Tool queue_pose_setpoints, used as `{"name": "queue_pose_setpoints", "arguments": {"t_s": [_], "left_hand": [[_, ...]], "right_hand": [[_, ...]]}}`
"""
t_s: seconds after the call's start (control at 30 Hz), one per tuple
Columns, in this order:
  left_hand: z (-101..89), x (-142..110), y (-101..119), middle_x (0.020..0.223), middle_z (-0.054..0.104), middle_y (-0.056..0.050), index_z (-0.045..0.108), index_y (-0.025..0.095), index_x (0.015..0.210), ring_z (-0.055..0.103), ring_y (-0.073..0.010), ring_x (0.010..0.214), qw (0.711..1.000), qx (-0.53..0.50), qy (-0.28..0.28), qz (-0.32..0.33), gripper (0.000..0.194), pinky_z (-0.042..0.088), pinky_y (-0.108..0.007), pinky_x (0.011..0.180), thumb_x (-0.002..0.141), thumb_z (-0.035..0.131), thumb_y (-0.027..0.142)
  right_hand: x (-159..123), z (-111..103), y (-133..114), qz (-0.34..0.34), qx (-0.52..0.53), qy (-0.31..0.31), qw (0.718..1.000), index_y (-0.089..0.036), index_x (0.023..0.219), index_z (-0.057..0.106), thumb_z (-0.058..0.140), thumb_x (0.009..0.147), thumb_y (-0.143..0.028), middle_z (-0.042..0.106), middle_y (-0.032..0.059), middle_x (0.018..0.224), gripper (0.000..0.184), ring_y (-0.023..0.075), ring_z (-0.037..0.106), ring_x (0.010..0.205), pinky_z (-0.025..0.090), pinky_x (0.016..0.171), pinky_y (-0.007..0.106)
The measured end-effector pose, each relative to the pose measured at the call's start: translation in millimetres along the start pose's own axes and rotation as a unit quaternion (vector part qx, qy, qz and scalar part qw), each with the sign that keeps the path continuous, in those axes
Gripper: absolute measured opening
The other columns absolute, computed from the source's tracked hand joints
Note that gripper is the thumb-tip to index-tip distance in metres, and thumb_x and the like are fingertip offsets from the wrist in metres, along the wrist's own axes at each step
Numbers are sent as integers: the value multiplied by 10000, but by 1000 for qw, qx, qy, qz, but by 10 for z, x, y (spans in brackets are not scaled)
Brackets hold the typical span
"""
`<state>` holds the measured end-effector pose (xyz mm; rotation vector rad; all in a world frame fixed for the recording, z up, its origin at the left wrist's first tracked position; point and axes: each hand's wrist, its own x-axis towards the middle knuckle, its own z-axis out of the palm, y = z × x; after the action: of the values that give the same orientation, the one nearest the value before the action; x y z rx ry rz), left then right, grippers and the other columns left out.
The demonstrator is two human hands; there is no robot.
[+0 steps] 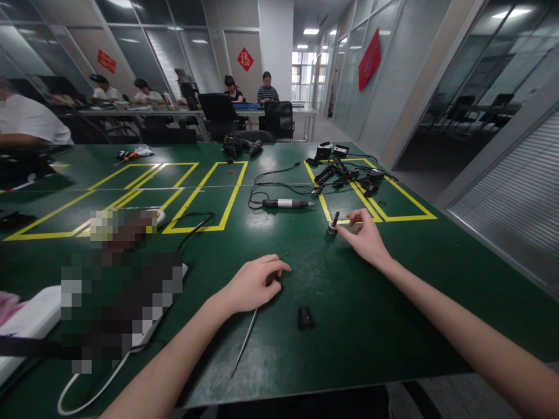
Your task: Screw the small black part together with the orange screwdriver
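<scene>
My left hand (255,284) is closed around the dark handle of a screwdriver, its index finger stretched out over the table. The long thin metal shaft of the screwdriver (245,343) points toward the near edge. At the right, my right hand (369,237) is open, with thumb and fingers apart. Its thumb tip is at the side of a small round metal part (332,228) with a dark upright stem; whether they touch I cannot tell. Between my forearms lies a short black tapered plastic piece (305,318).
A pen-shaped electric screwdriver (286,203) with a cable lies ahead. Black parts and cables (345,174) are heaped in the right yellow-taped frame. More tools (240,145) lie at the far edge. At left are a white power strip (159,317) and blurred items. Several people sit beyond.
</scene>
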<state>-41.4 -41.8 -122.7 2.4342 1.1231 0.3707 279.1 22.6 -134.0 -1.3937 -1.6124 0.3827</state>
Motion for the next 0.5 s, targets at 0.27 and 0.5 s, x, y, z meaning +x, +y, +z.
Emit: {"name": "queue_pose_setpoints", "arguments": {"t_s": [0.27,0.5], "left_hand": [[-41,1,-38,938,714,1,719,228,1089,666,-170,831,999,27,8,-42,288,459,-279,763,867,544,175],[-76,-14,-79,943,752,0,741,226,1067,682,-170,812,997,37,11,-71,286,450,-279,746,858,548,195]], "right_hand": [[-683,17,-837,40,-13,-405,913,-205,929,613,680,915,-482,628,-27,678,286,147,558,602,367,582,273],[-935,326,-1249,-40,-177,-428,886,-218,991,667,731,802,-651,683,29,713,477,248,657,714,288,607,299]]}}
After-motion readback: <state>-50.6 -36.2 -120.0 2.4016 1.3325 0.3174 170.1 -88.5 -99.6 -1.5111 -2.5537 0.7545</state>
